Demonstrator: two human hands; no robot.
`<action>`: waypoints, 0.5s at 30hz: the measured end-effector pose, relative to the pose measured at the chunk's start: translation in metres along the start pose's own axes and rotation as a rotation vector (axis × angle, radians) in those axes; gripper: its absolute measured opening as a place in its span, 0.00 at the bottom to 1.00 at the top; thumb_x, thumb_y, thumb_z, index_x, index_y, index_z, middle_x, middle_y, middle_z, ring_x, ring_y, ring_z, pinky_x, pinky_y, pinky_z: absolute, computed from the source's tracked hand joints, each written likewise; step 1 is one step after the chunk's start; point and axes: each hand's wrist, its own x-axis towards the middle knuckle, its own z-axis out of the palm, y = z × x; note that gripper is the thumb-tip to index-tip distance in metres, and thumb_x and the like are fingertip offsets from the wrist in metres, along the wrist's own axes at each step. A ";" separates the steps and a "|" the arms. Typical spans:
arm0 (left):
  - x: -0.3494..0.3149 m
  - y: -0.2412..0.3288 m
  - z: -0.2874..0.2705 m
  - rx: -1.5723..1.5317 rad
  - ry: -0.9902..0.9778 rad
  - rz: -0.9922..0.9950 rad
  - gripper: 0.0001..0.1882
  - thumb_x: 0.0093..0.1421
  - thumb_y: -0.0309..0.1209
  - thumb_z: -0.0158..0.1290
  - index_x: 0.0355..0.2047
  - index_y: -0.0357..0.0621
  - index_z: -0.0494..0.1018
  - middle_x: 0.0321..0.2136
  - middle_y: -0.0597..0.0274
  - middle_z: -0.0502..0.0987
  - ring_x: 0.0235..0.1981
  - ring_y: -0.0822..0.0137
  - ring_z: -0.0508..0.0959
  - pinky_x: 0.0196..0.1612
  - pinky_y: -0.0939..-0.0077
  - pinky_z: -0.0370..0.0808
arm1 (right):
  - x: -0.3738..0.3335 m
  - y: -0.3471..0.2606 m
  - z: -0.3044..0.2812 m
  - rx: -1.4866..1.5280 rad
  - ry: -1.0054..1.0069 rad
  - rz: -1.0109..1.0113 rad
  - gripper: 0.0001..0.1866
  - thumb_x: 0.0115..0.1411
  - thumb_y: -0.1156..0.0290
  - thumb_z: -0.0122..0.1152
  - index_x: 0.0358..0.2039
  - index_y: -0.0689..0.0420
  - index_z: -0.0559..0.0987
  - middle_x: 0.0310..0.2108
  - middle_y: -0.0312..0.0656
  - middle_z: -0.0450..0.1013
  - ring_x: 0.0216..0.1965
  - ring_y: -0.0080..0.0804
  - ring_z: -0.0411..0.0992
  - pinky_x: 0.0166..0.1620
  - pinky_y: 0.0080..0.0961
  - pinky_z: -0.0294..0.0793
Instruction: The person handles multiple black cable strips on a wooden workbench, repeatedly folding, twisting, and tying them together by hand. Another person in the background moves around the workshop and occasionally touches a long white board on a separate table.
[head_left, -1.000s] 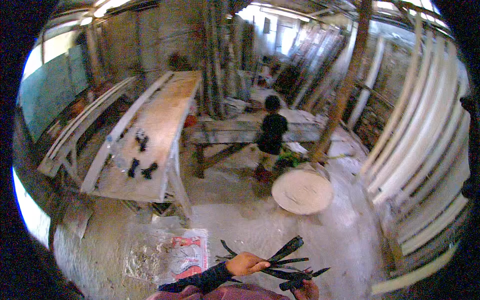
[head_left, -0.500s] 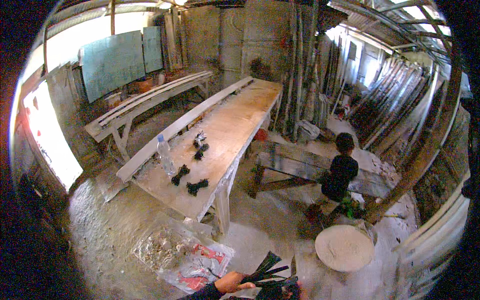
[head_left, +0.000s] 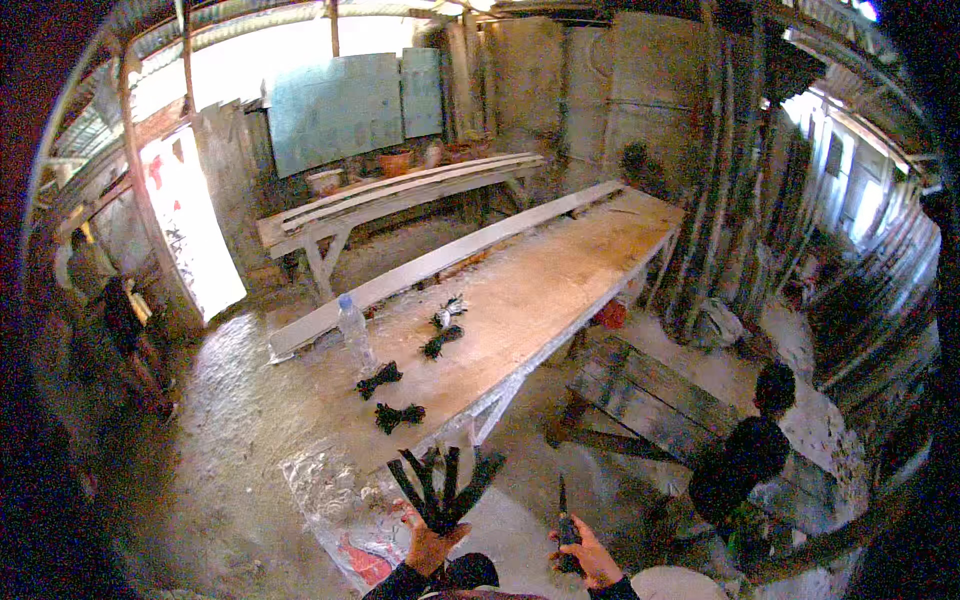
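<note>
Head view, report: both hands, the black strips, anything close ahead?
Left hand gripping black strips, fanned upward. Right hand holding pointed tool, tip up, apart from strips. Table ahead, dark bundles on top.

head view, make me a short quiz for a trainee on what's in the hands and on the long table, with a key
1. What does the right hand hold?

2. True or false: the clear bottle stands on the long table.

3. Multiple choice: what colour are the strips fanned out in the left hand?
A) white
B) red
C) black

Key:
1. A knife, blade pointing up in the picture.
2. True.
3. C
</note>
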 end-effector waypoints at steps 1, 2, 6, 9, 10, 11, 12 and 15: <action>0.008 0.000 0.001 -0.170 0.092 -0.056 0.12 0.48 0.33 0.51 0.34 0.45 0.69 0.29 0.61 0.73 0.26 0.65 0.73 0.28 0.74 0.68 | 0.021 -0.012 -0.003 -0.063 -0.062 -0.014 0.28 0.49 0.75 0.50 0.50 0.52 0.52 0.35 0.45 0.65 0.25 0.36 0.69 0.24 0.28 0.70; 0.015 -0.001 0.003 -0.464 0.183 -0.114 0.11 0.48 0.32 0.51 0.33 0.44 0.69 0.25 0.62 0.73 0.22 0.66 0.72 0.25 0.74 0.68 | 0.042 -0.023 -0.005 -0.126 -0.124 -0.034 0.33 0.49 0.76 0.52 0.53 0.51 0.48 0.39 0.46 0.64 0.27 0.37 0.70 0.25 0.30 0.71; 0.050 -0.017 0.005 -0.909 0.556 -0.304 0.05 0.50 0.30 0.49 0.24 0.45 0.66 0.13 0.69 0.66 0.11 0.75 0.67 0.14 0.82 0.64 | 0.133 -0.044 0.011 -0.300 -0.160 0.087 0.31 0.49 0.72 0.54 0.52 0.51 0.52 0.37 0.45 0.64 0.28 0.34 0.69 0.26 0.28 0.71; 0.099 -0.029 0.002 -1.158 0.646 -0.243 0.09 0.53 0.31 0.46 0.18 0.48 0.62 0.08 0.73 0.59 0.07 0.76 0.60 0.11 0.83 0.60 | 0.210 -0.056 0.026 -0.479 -0.350 0.080 0.27 0.49 0.70 0.55 0.49 0.53 0.57 0.35 0.42 0.65 0.27 0.31 0.69 0.27 0.25 0.71; 0.119 -0.031 0.001 -1.207 0.682 -0.234 0.09 0.53 0.32 0.46 0.18 0.48 0.61 0.08 0.73 0.58 0.07 0.76 0.59 0.11 0.82 0.59 | 0.232 -0.058 0.031 -0.438 -0.373 0.086 0.25 0.49 0.69 0.55 0.48 0.54 0.59 0.34 0.41 0.65 0.27 0.30 0.69 0.27 0.24 0.71; 0.142 -0.031 -0.001 -1.253 0.710 -0.198 0.10 0.53 0.33 0.46 0.17 0.49 0.61 0.07 0.73 0.57 0.06 0.76 0.58 0.10 0.82 0.59 | 0.254 -0.060 0.036 -0.401 -0.397 0.086 0.24 0.49 0.69 0.56 0.46 0.54 0.61 0.33 0.40 0.66 0.28 0.29 0.69 0.28 0.24 0.71; 0.165 -0.028 -0.002 -1.262 0.718 -0.238 0.10 0.53 0.34 0.46 0.17 0.48 0.61 0.08 0.72 0.57 0.08 0.76 0.59 0.11 0.81 0.59 | 0.276 -0.066 0.039 -0.362 -0.421 0.091 0.22 0.49 0.68 0.56 0.45 0.55 0.63 0.32 0.38 0.66 0.28 0.28 0.69 0.28 0.23 0.71; 0.229 -0.010 -0.004 -1.246 0.718 -0.327 0.12 0.53 0.38 0.46 0.18 0.48 0.61 0.10 0.71 0.58 0.11 0.75 0.60 0.14 0.79 0.61 | 0.341 -0.089 0.048 -0.491 -0.423 -0.012 0.19 0.49 0.67 0.57 0.42 0.55 0.67 0.33 0.37 0.67 0.31 0.27 0.68 0.32 0.22 0.70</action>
